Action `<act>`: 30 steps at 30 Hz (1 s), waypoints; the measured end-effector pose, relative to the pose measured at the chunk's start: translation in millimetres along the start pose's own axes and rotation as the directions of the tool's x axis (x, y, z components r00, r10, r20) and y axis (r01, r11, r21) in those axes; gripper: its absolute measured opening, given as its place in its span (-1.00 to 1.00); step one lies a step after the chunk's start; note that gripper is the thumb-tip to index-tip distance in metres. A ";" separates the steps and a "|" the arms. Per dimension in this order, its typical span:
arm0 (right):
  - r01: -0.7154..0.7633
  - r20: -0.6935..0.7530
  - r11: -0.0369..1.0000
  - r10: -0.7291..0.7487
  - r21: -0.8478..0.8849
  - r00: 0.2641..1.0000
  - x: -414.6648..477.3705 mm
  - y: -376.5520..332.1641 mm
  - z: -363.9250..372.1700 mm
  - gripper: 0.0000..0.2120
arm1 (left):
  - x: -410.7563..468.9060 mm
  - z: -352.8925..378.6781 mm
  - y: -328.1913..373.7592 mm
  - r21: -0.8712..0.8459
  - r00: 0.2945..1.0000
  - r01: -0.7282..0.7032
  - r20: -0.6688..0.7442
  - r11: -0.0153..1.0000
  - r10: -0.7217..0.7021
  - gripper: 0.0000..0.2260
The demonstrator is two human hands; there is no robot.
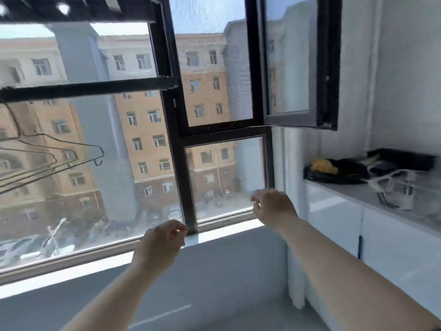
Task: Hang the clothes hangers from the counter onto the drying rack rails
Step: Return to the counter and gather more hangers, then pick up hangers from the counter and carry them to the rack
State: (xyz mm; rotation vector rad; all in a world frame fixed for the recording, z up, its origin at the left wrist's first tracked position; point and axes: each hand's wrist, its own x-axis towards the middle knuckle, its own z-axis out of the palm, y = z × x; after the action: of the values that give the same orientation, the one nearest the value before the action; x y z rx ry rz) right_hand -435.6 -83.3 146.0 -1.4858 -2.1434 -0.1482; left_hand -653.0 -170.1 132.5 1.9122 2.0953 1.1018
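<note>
I see the long dark metal drying rack rail point(86, 88) crossing the upper left, thin wire hangers point(52, 158) hanging below it, more wire hangers point(396, 187) heaped on the white counter point(353, 194) at right. My left hand point(160, 242) and right hand point(272, 209) are loosely curled, empty. The heap could snag (it looks tangled) when lifted; the open window sash point(300, 68) crowds the path above.

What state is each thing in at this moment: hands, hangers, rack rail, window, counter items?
left hand: empty, fingers loosely curled.
right hand: empty, fingers curled, extended toward the counter side.
wire hangers: hanging at the left below the rack rail, tilted.
rack rail: dark bar running across the window, overhead.
window sash: swung open inward.
counter: holds a blurred pile of wire items and a dark bag.
</note>
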 end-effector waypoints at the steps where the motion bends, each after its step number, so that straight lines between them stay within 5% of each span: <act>1: -0.067 0.021 0.998 0.067 -0.006 0.998 -7.7 22.7 -2.7 -0.71 | 1.0 12.7 10.8 -0.012 1.000 -0.008 0.029 1.000 0.008 -0.74; 9: -0.392 0.051 0.910 0.401 -0.132 0.915 -80.0 204.6 -36.1 -0.72 | 12.3 143.1 126.5 -0.256 0.974 -0.035 0.208 0.966 0.090 -0.80; 21: -0.711 -0.068 0.637 0.729 -0.297 0.682 -184.9 495.0 -89.2 -0.72 | -11.1 380.3 341.5 -0.361 0.843 0.003 0.502 0.932 0.192 -0.73; 26: -0.678 -0.058 0.685 0.691 -0.268 0.721 -208.5 534.1 -62.1 -0.80 | -9.5 434.4 395.3 -0.250 0.828 -0.093 0.519 0.964 0.214 -0.80; 30: -0.614 -0.185 0.756 0.585 -0.228 0.790 -208.8 544.7 -49.3 -0.88 | 0.5 472.9 427.4 -0.196 0.816 -0.197 0.511 0.961 0.271 -0.72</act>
State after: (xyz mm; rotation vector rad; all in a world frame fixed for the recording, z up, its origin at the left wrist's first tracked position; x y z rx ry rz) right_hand 125.5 -64.2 -20.1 -2.2076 -1.4998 -0.2917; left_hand -52.7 15.2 24.7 2.1352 1.4774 0.6087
